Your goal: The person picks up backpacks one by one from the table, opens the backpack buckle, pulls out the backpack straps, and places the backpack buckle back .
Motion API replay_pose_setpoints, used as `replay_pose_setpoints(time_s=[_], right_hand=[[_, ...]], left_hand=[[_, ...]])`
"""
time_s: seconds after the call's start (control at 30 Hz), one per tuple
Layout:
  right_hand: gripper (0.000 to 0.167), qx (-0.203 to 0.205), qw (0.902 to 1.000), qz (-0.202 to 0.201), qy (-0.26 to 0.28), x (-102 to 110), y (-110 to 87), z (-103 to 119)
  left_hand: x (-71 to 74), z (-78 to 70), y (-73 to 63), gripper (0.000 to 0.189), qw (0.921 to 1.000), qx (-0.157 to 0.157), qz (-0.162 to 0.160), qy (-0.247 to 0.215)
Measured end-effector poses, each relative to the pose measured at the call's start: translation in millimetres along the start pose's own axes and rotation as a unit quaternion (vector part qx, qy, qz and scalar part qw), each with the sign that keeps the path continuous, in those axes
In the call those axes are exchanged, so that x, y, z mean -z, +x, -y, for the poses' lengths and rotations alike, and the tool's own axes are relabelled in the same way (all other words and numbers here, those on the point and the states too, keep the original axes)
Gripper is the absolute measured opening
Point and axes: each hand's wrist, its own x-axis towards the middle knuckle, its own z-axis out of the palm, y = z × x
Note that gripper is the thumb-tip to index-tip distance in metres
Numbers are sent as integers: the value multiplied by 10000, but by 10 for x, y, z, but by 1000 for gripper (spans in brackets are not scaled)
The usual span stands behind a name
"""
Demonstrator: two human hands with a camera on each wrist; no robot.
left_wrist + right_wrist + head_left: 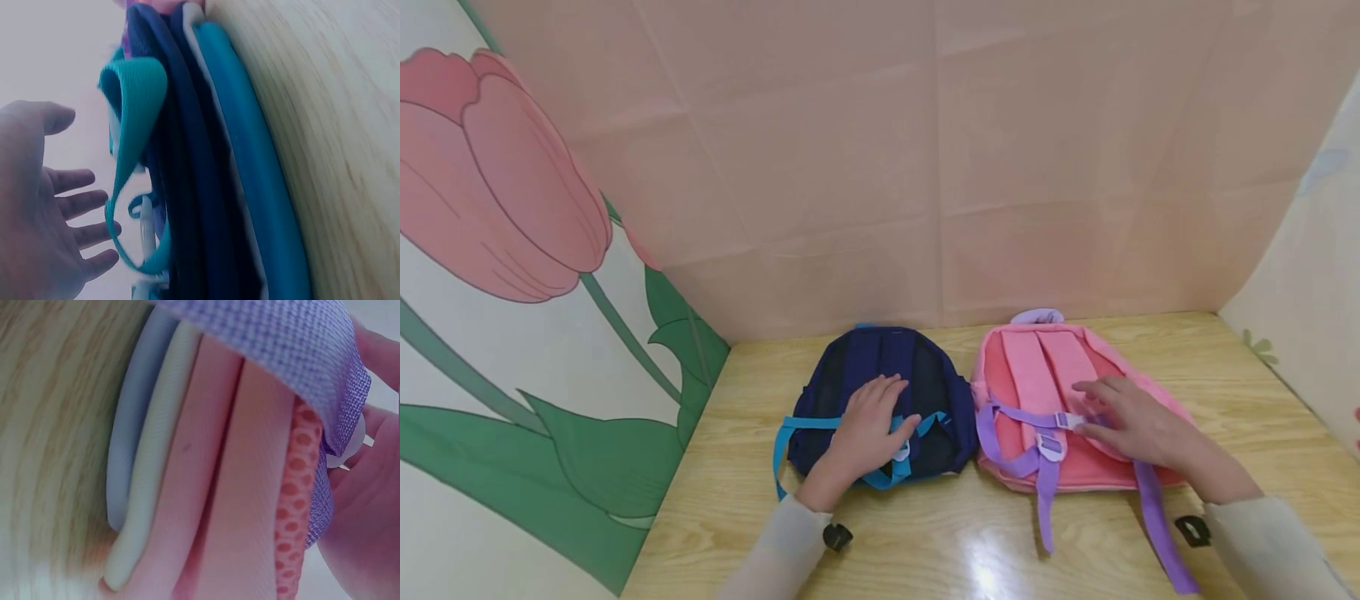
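My left hand [868,425] spread and empty above a navy backpack [880,354], my right hand [1138,425] loosely spread over a pink backpack [1033,375], gripping nothing on my feed

wood-grain table [925,542], navy backpack [882,358], pink backpack [1033,362]

Head view: my left hand [867,429] hides part of the navy backpack [936,392] and its blue strap [812,423]; my right hand [1138,421] covers part of the pink backpack [1028,375]. Both undersides out of sight against the table [715,500]. My left sleeve [782,550] runs off the bottom edge. Black piece [837,537] beside it: too small to identify. Right wrist view: purple strap [281,356] hides some fingertips; palm cropped by right edge.
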Motion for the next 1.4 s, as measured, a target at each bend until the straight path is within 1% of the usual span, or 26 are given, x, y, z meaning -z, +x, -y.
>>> replay_pose_setpoints(time_s=[0.27, 0.43, 0.63, 0.83, 1.07, 1.23, 1.4], right_hand=[[62, 160, 9998, 60, -127, 4, -8, 14], [56, 143, 9996, 158, -198, -14, -10, 6], [46, 256, 9993, 132, -229, -23, -7, 7], [42, 443, 9985, 80, -309, -35, 8, 7], [33, 356, 9985, 105, -391, -80, 33, -12], [29, 389, 9984, 46, -420, -112, 35, -25], [26, 497, 9976, -30, -487, -112, 31, -2]], left_hand=[[-66, -160, 105, 65, 9999, -122, 104, -14], [-81, -285, 165, 64, 9996, -234, 137, -97], [-105, -457, 266, 63, 9990, -401, 145, -91], [-175, -594, 367, 61, 9981, -605, 79, -125], [-240, -756, 462, 61, 9961, -861, -10, -176], [-260, -879, 534, 57, 9946, -997, -120, -249], [-283, -967, 610, 53, 9940, -1052, -91, -266]])
